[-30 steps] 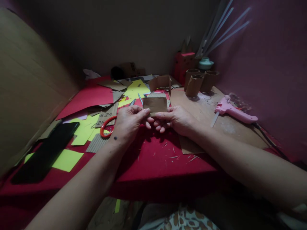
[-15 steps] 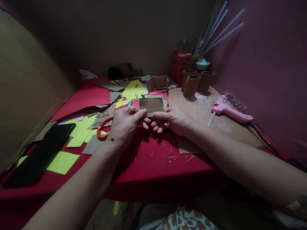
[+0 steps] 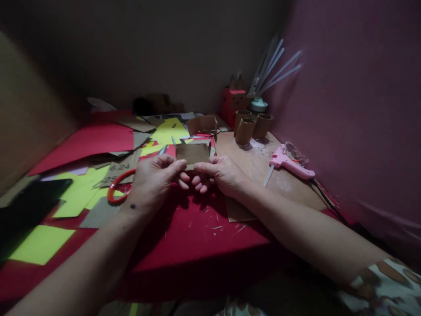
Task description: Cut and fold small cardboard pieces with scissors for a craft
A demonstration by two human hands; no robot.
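A small rectangular piece of brown cardboard [image 3: 192, 153] is held up over the red tablecloth, near the middle of the view. My left hand [image 3: 161, 177] pinches its lower left corner between thumb and fingers. At the lower right corner, my right hand [image 3: 222, 173] grips it in the same way, thumb on the near face. Both sets of fingertips show below the piece, close together. Beside my left wrist lie scissors with an orange handle [image 3: 113, 193], partly covered by the hand.
A pink glue gun [image 3: 289, 162] rests on a cardboard sheet [image 3: 243, 210] at right. Behind stand cardboard tubes [image 3: 246, 131], a folded cardboard piece [image 3: 202, 124] and a red box [image 3: 232, 105]. Yellow paper [image 3: 42, 243], red paper [image 3: 95, 142] and a dark phone-like slab [image 3: 29, 215] lie left.
The view has turned a little to the right and up, so everything sits further left and lower. Both hands keep their hold on the cardboard piece.
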